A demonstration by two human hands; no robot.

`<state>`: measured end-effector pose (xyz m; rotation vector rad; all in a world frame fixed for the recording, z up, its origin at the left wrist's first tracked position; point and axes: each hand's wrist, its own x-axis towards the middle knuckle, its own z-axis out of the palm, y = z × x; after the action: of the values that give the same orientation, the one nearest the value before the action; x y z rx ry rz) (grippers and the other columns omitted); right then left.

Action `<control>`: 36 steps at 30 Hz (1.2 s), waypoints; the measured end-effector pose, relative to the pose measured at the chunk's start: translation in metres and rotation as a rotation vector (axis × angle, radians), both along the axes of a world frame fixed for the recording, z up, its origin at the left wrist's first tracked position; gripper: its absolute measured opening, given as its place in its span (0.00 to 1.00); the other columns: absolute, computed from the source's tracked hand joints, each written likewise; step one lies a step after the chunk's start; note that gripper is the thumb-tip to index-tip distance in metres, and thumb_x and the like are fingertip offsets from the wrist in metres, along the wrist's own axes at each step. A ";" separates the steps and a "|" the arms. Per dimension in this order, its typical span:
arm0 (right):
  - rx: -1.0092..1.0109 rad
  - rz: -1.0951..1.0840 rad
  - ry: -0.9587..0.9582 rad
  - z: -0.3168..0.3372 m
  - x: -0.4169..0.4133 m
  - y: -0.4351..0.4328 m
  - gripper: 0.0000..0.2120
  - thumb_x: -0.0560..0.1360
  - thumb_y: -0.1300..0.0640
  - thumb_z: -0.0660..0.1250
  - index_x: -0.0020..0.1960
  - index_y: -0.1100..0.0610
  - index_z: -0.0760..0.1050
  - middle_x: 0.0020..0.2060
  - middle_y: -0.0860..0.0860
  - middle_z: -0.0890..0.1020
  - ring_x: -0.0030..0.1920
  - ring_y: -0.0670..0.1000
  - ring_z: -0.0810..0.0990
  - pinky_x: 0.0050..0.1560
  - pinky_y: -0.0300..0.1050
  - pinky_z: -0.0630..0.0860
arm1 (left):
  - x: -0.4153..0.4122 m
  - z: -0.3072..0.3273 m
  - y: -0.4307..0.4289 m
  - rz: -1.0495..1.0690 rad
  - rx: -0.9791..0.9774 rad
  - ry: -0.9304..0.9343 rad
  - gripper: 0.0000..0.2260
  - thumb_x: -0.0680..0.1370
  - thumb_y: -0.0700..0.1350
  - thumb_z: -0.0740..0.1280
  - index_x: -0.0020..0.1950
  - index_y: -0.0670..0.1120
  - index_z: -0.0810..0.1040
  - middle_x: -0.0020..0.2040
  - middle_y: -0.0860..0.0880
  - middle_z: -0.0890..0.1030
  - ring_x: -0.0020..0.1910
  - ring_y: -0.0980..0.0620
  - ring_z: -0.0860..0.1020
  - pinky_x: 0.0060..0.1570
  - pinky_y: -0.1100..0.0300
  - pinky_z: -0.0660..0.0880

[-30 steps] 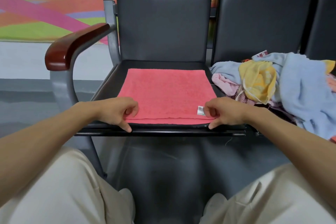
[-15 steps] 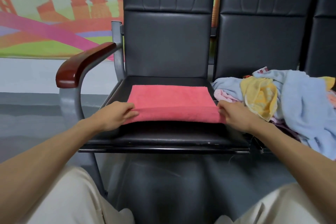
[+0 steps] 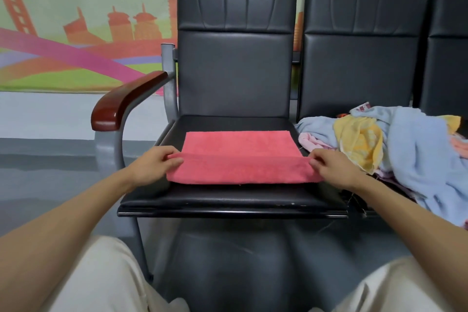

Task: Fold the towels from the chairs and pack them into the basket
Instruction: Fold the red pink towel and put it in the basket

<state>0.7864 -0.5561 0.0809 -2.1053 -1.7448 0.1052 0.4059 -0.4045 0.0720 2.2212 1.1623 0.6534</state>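
red towel (image 3: pixel 240 157) | half-folded, flat on seat | unfolded towel pile (image 3: pixel 395 144) w/ next seat

The left forearm (image 3: pixel 63 215) and right forearm (image 3: pixel 410 220), both bare, reach forward from the lower corners and converge toward the middle. The left hand (image 3: pixel 154 166) lies knuckles up, its thumb and curled fingers pinching the left end of the towel's (image 3: pixel 240 149) raised fold. The right hand (image 3: pixel 331 168) mirrors it at the right end, pinching the same fold. The hands are level and well apart, and pale-trousered knees (image 3: pixel 101 276) show below
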 end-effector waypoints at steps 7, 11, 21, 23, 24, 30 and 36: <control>-0.104 -0.004 0.208 0.010 -0.009 -0.001 0.09 0.78 0.60 0.62 0.44 0.63 0.78 0.35 0.50 0.78 0.33 0.44 0.72 0.28 0.32 0.66 | 0.003 0.006 -0.005 0.085 -0.150 -0.109 0.08 0.82 0.41 0.60 0.48 0.43 0.78 0.40 0.48 0.78 0.40 0.51 0.74 0.41 0.57 0.71; 0.012 -0.051 0.237 0.007 -0.007 0.014 0.08 0.77 0.58 0.65 0.42 0.58 0.80 0.40 0.54 0.83 0.39 0.52 0.79 0.33 0.39 0.73 | 0.013 0.005 0.007 0.151 0.017 -0.070 0.08 0.82 0.44 0.60 0.51 0.46 0.79 0.46 0.51 0.79 0.47 0.52 0.76 0.48 0.58 0.68; 0.217 -0.134 0.073 -0.001 0.012 0.101 0.07 0.77 0.59 0.66 0.49 0.58 0.83 0.46 0.51 0.84 0.46 0.48 0.79 0.43 0.34 0.64 | 0.057 0.004 0.085 0.296 0.087 -0.112 0.06 0.81 0.43 0.61 0.52 0.45 0.77 0.50 0.49 0.78 0.51 0.50 0.75 0.50 0.58 0.68; 0.178 -0.136 0.044 -0.008 0.018 0.116 0.07 0.77 0.59 0.66 0.49 0.58 0.83 0.46 0.52 0.85 0.47 0.50 0.80 0.44 0.35 0.65 | 0.063 -0.002 0.099 0.294 0.066 -0.062 0.06 0.81 0.43 0.61 0.52 0.46 0.77 0.50 0.50 0.78 0.51 0.50 0.75 0.50 0.58 0.68; 0.154 -0.140 0.032 -0.012 0.021 0.122 0.06 0.76 0.60 0.66 0.48 0.58 0.83 0.45 0.52 0.85 0.48 0.51 0.80 0.45 0.36 0.66 | 0.065 -0.005 0.105 0.292 0.063 -0.030 0.06 0.81 0.44 0.61 0.51 0.47 0.77 0.49 0.50 0.78 0.50 0.50 0.75 0.49 0.58 0.68; 0.077 -0.167 -0.070 -0.042 0.031 0.141 0.06 0.75 0.59 0.67 0.46 0.58 0.82 0.43 0.54 0.84 0.46 0.55 0.81 0.46 0.41 0.70 | 0.067 -0.028 0.122 0.331 0.134 0.088 0.05 0.79 0.44 0.66 0.52 0.44 0.79 0.50 0.47 0.80 0.48 0.51 0.74 0.49 0.59 0.67; 0.158 -0.072 -0.325 -0.037 -0.003 0.134 0.09 0.74 0.58 0.63 0.51 0.57 0.80 0.49 0.56 0.78 0.51 0.59 0.74 0.51 0.52 0.73 | 0.068 -0.026 0.107 0.415 0.094 0.236 0.17 0.77 0.46 0.66 0.62 0.39 0.71 0.63 0.38 0.74 0.58 0.41 0.74 0.56 0.51 0.70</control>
<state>0.7836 -0.4217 0.0437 -2.1555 -1.7816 -0.4038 0.4741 -0.2977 0.0458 2.1942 1.7744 0.6263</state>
